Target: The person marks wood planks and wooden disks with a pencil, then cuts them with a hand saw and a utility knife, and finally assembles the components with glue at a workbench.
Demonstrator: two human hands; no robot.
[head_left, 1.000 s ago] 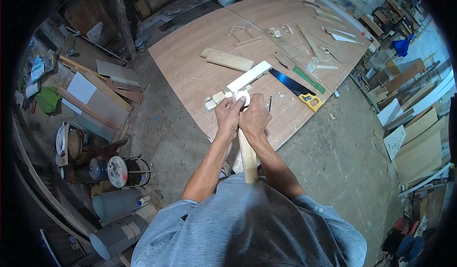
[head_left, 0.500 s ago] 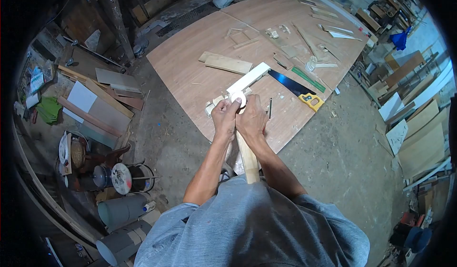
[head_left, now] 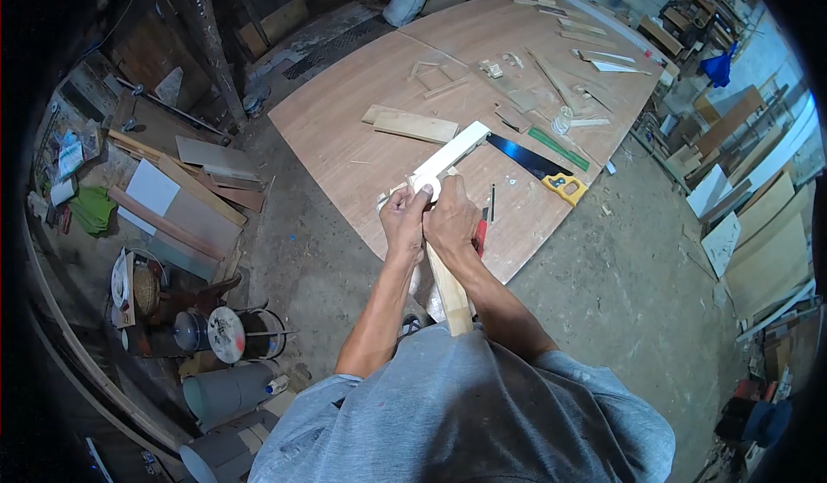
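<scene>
A pale wooden stick (head_left: 450, 289) runs from the person's grey shirt up toward the near edge of the plywood table (head_left: 345, 130), and both hands close around its far end. The left hand (head_left: 403, 222) is curled, its fingertips pinching a small white round piece (head_left: 428, 189) at the stick's tip; the right hand (head_left: 450, 218) wraps the stick just beside it, fingers folded shut, the two hands touching. They sit right at the table's near edge, with bare concrete floor (head_left: 603, 285) open to the right and below. The stick is light, squared and smooth, tilted slightly leftward. Just past the hands lies a white board (head_left: 454, 153), angled up to the right, and a dark-bladed handsaw with a yellow handle (head_left: 541, 166) beyond it. Farther off, a flat plank (head_left: 416, 125) and scattered offcuts (head_left: 560, 87) cover the far tabletop.
</scene>
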